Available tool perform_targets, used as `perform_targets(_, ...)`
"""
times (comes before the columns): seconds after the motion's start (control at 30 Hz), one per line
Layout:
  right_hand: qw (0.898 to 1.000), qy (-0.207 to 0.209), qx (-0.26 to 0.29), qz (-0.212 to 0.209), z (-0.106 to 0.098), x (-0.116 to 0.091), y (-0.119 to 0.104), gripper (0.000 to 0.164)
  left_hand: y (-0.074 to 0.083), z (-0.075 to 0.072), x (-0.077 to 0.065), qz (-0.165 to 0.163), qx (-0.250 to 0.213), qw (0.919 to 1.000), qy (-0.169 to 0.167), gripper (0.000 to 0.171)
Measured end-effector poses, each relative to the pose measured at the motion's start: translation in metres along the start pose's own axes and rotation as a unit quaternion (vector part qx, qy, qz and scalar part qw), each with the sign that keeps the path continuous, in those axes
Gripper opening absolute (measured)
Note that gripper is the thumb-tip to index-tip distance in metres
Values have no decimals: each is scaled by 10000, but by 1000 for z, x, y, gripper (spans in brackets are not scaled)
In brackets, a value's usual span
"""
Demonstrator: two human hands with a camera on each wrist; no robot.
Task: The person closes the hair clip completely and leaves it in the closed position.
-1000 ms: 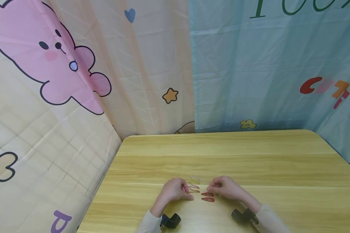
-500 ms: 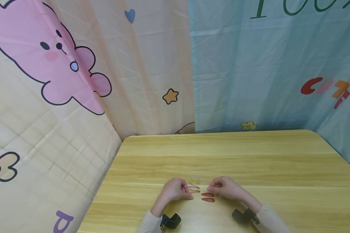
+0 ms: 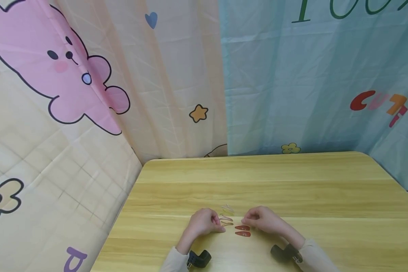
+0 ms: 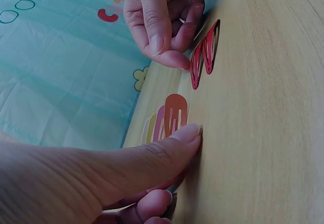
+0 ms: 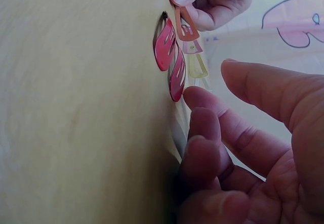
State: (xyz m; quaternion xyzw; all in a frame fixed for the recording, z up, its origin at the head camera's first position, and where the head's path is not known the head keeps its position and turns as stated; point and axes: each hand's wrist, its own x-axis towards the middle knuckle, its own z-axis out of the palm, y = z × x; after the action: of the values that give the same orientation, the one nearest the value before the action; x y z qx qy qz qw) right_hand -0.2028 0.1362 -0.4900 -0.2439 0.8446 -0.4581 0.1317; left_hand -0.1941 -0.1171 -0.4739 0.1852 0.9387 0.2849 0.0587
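Observation:
Near the table's front, snap hair clips lie in two columns. At left are an orange hair clip, a pink one, a yellow one and a pale one. Two glossy red hair clips lie side by side to the right. My left hand has its thumb and forefinger around the near-left end of the orange clip and pinches it; that end is hidden. My right hand holds nothing; its thumb and forefinger are apart in the right wrist view, forefinger tip right at the farther red clip.
The wood-grain table reaches back to a printed curtain, with another curtain at the left side. Black wrist cameras, left and right, sit low over the table.

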Motion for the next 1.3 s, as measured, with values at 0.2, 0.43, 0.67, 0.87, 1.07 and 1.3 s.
perform_targets(0.2,10000,12,-3,9,0,0,0,17,-1,0,0,6,29,10000,-5,26)
perform_targets(0.43,10000,11,24,-19,1,0,0,17,-1,-1,-1,21,49,10000,-15,27)
perform_targets(0.67,9999,-9,128,40,1,1,-1,17,1,-2,-2,-15,53,10000,-59,27)
perform_targets(0.87,10000,3,70,53,1,1,0,18,4,-4,-2,-10,-14,10000,-64,26)
perform_targets(1.07,9999,64,5,80,1,1,0,21,5,-5,-2,-22,-337,9993,-162,24)
perform_targets(1.3,9996,281,-47,48,1,2,1,24,6,-6,0,-54,-661,9973,-309,23)
